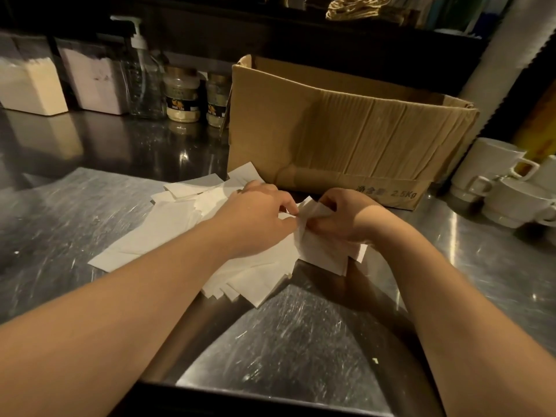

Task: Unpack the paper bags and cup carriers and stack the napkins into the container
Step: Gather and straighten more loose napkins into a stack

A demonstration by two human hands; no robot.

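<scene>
Currently both hands, left hand [258, 212] and right hand [346, 215], pinch a small bunch [319, 248] from the loose white folded paper napkins [168, 230] on the scratched steel counter [75, 212]; light, limp, tear-prone, so best gripped along squared edges.

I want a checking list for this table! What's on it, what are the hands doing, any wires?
Surface: scratched shiny steel table.
Job's things: loose white paper napkins in an untidy spread; open brown cardboard box behind them.
Clutter: clear pump bottle, two powder jars, white ceramic cups, two clear containers of white sheets.
Hands: left hand and right hand both pinch a small bunch of napkins.
Cables: nothing seen.
Surroundings: dark shelf behind.
</scene>
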